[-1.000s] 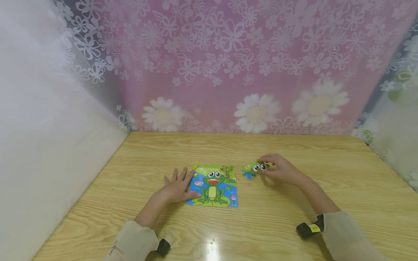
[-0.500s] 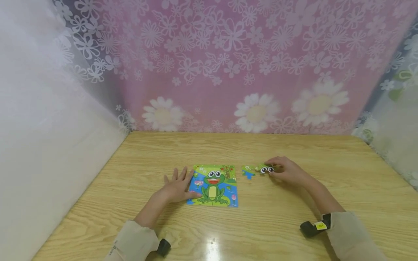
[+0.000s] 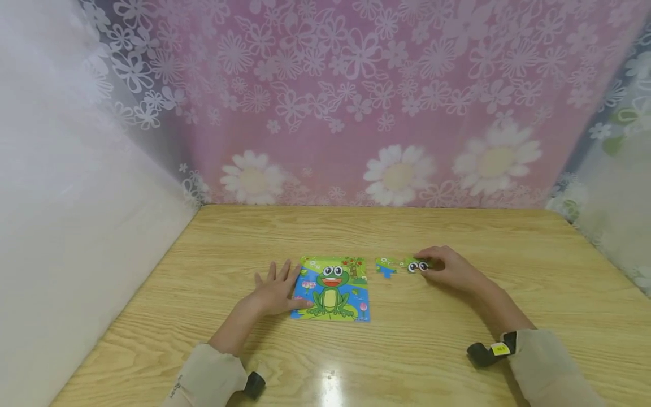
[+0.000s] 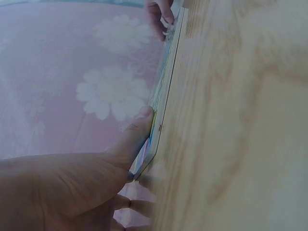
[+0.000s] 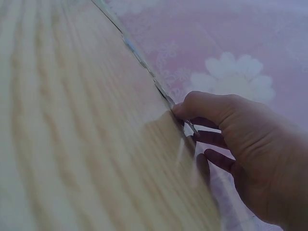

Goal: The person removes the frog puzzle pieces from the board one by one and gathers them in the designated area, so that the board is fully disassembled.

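Note:
A square frog picture board (image 3: 330, 299) lies flat on the table in the head view. My left hand (image 3: 274, 295) rests at its left side, fingers spread and thumb on the picture; the left wrist view has that thumb (image 4: 134, 132) on top of the board's edge. To the right, my right hand (image 3: 450, 271) pinches a jigsaw piece (image 3: 418, 265) printed with the frog's eyes between thumb and fingers. A green and blue jigsaw piece (image 3: 385, 264) with a downward tab lies between board and eye piece. In the right wrist view, the right thumb (image 5: 192, 106) is at the piece's thin edge.
The wood-grain table (image 3: 244, 237) ends at a pink flowered curtain (image 3: 325, 141) at the back. A pale sheet (image 3: 91, 215) hangs along the left side, and another flowered sheet (image 3: 615, 226) along the right.
My right hand has moved a little to the right with the eye piece, away from the green and blue piece, which shows more fully. The left hand and board stay put.

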A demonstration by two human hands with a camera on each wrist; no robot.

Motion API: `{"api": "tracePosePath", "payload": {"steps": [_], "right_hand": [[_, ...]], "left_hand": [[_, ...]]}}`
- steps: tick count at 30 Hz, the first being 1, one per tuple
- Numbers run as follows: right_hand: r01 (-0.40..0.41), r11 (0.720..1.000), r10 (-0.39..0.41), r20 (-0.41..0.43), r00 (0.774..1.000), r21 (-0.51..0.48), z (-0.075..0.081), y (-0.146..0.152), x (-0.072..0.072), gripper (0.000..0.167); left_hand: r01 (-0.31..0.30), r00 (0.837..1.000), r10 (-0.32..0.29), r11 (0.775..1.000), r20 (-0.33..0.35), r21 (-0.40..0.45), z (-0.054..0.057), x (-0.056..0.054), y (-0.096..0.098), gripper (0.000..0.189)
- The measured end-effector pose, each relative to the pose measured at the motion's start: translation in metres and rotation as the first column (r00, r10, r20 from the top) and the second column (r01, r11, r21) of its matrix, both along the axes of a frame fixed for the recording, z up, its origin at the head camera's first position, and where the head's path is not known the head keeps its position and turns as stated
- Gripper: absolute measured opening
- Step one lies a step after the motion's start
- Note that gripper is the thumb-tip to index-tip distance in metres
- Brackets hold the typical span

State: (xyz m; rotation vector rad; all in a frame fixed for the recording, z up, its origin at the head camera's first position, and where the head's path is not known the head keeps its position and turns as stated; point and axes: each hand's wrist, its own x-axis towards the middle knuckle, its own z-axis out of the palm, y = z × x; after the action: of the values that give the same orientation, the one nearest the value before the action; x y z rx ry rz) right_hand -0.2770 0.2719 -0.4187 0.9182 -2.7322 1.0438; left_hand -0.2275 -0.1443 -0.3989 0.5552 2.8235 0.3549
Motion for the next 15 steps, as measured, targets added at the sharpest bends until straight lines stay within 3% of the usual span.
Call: {"api": "tracePosePath", "payload": {"steps": [15], "right_hand": [[-0.042,0.999,0.041,-0.017,0.999,-0.023,-0.0073,0.0049,-0.0036,0.034]], "left_hand": [[0.005,1.000,-0.005,1.000,0.006,0.001,-0.0023,-0.0005,0.0000,0.093]]}}
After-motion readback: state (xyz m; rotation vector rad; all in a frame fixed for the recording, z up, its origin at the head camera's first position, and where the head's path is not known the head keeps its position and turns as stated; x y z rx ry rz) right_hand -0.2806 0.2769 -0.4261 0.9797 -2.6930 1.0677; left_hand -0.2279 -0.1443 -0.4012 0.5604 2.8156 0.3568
